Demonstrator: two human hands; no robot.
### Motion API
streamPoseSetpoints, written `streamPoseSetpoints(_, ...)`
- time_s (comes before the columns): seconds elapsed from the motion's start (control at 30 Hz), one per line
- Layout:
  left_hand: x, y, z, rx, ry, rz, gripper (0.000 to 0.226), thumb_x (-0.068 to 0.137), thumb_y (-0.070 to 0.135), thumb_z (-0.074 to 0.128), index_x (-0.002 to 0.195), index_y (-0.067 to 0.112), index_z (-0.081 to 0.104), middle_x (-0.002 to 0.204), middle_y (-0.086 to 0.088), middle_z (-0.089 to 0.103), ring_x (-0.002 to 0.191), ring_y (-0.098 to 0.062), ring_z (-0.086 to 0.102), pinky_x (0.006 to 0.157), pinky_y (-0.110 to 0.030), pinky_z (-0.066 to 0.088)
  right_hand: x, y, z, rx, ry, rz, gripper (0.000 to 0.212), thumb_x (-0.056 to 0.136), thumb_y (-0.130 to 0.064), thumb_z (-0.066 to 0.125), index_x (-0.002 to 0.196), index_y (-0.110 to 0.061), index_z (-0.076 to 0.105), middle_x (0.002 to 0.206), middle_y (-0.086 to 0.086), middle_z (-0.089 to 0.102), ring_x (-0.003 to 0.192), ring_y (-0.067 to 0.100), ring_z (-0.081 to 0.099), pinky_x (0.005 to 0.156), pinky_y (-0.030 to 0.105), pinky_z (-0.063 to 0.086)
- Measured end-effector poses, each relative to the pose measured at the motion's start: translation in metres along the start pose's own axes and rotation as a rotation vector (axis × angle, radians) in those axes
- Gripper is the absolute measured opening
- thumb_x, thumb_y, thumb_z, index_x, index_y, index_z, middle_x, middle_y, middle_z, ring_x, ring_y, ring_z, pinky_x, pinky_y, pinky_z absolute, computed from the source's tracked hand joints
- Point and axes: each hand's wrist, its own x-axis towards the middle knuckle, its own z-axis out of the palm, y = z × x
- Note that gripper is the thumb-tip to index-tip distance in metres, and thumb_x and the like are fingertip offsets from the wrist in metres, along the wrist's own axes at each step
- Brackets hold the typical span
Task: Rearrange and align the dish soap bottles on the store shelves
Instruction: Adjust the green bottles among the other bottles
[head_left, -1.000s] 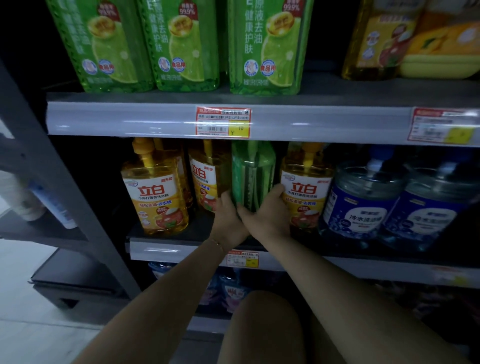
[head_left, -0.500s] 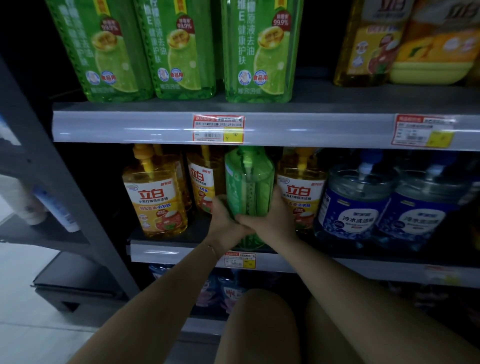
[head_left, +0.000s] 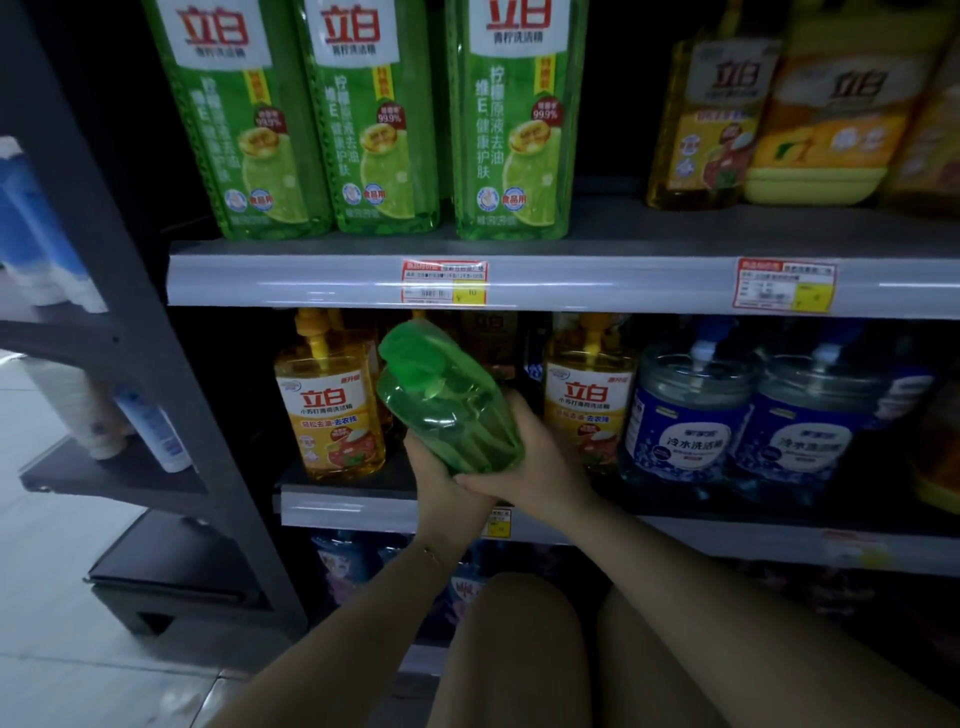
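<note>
Green bottle (head_left: 449, 410) is off the middle shelf (head_left: 353, 506) right now, tipped over with its cap pointing up-left, out in front of the gap between two yellow bottles (head_left: 330, 400). Both hands have it by the base: left hand (head_left: 441, 486) cupped underneath, right hand (head_left: 530, 467) wrapped round the right side, fingers closed on it. My guess is it belongs with the tall green bottles (head_left: 374, 114) on the upper shelf (head_left: 597, 283), so I'd stand it upright first, keep one hand under the base, then slide it into the open spot right of that row, label facing out and flush with the others.
</note>
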Motion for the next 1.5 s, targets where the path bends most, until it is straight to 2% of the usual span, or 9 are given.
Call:
streamPoseSetpoints(0.33, -0.02, 0.076, -0.036, -0.309, -0.168, -0.127, 0.07, 0.054, -0.006, 0.078, 0.118, 0.006, 0.055, 0.096, -0.003, 0.073, 0.096, -0.023, 0.068, 0.069, -0.03, 0.056, -0.016, -0.068, -0.058, -0.219, -0.285, -0.189, 0.104, 0.063, -0.067, 0.073, 0.142, -0.061, 0.005, 0.143, -0.015, 0.037, 0.126, 0.007, 0.042, 0.097, 0.03, 0.045)
streamPoseSetpoints(0.47, -0.015, 0.112, -0.051, -0.456, -0.281, -0.188, 0.073, 0.04, 0.009, 0.07, 0.112, -0.002, 0.06, 0.1, -0.017, 0.067, 0.098, -0.037, 0.062, 0.072, -0.046, 0.054, -0.007, -0.098, -0.083, -0.065, -0.352, -0.112, 0.1, 0.055, -0.061, 0.081, 0.136, -0.064, 0.023, 0.134, -0.014, 0.039, 0.117, 0.007, 0.044, 0.094, 0.033, 0.046)
streamPoseSetpoints(0.6, -0.002, 0.158, -0.056, -0.596, -0.347, -0.142, 0.066, 0.037, 0.017, 0.087, 0.102, 0.011, 0.073, 0.103, -0.011, 0.07, 0.097, -0.03, 0.066, 0.075, -0.041, 0.056, 0.012, -0.127, -0.093, 0.185, -0.332, -0.006, 0.112, 0.045, -0.061, 0.078, 0.143, -0.044, 0.027, 0.133, -0.001, 0.045, 0.119, 0.014, 0.05, 0.096, 0.034, 0.048)
streamPoseSetpoints(0.9, 0.019, 0.226, -0.076, -0.803, -0.384, -0.084, 0.075, 0.034, 0.049, 0.093, 0.099, 0.016, 0.078, 0.112, -0.013, 0.071, 0.099, -0.029, 0.07, 0.075, -0.043, 0.059, 0.04, -0.192, -0.079, 0.183, -0.332, -0.059, 0.106, 0.046, -0.054, 0.087, 0.135, -0.034, 0.033, 0.124, -0.015, 0.057, 0.113, 0.006, 0.056, 0.097, 0.034, 0.048)
streamPoseSetpoints(1.07, 0.029, 0.246, -0.085, -0.761, -0.362, -0.022, 0.072, 0.034, 0.065, 0.086, 0.091, 0.022, 0.08, 0.104, -0.009, 0.074, 0.092, -0.026, 0.072, 0.066, -0.038, 0.059, 0.056, -0.218, -0.078, 0.356, -0.341, -0.114, 0.105, 0.053, -0.047, 0.086, 0.139, -0.041, 0.026, 0.132, -0.011, 0.055, 0.122, 0.014, 0.051, 0.104, 0.044, 0.042)
streamPoseSetpoints(1.23, 0.062, 0.255, -0.104, -0.605, -0.245, -0.085, 0.066, 0.08, 0.065, 0.042, 0.121, 0.02, 0.067, 0.125, -0.013, 0.064, 0.113, -0.03, 0.063, 0.094, -0.05, 0.051, 0.064, -0.222, -0.064, 0.481, -0.16, -0.121, 0.105, 0.056, -0.042, 0.084, 0.141, -0.045, 0.022, 0.127, -0.021, 0.054, 0.113, 0.003, 0.053, 0.094, 0.032, 0.046)
streamPoseSetpoints(1.3, 0.073, 0.259, -0.106, -0.525, -0.23, -0.057, 0.064, 0.088, 0.06, 0.044, 0.134, 0.017, 0.055, 0.132, -0.015, 0.059, 0.12, -0.034, 0.058, 0.101, -0.055, 0.044, 0.067, -0.219, -0.059, 0.504, -0.08, -0.111, 0.111, 0.057, -0.043, 0.083, 0.146, -0.042, 0.016, 0.135, -0.02, 0.047, 0.118, 0.004, 0.047, 0.099, 0.031, 0.042)
streamPoseSetpoints(1.4, 0.081, 0.264, -0.103, -0.444, -0.215, -0.033, 0.061, 0.087, 0.055, 0.047, 0.134, 0.016, 0.054, 0.129, -0.013, 0.062, 0.118, -0.032, 0.06, 0.096, -0.049, 0.05, 0.073, -0.214, -0.051, 0.545, -0.013, -0.118, 0.09, 0.071, -0.027, 0.081, 0.14, -0.041, 0.023, 0.127, -0.021, 0.05, 0.109, -0.002, 0.052, 0.075, 0.011, 0.046)
streamPoseSetpoints(1.5, 0.093, 0.26, -0.097, -0.267, -0.121, -0.011, 0.092, 0.067, 0.067, 0.071, 0.142, 0.022, 0.042, 0.139, -0.006, 0.055, 0.124, -0.026, 0.055, 0.105, -0.049, 0.041, 0.078, -0.213, -0.048, 0.559, -0.003, -0.091, 0.097, 0.076, -0.031, 0.077, 0.148, -0.038, 0.013, 0.15, -0.012, 0.033, 0.135, 0.013, 0.036, 0.098, 0.024, 0.037)
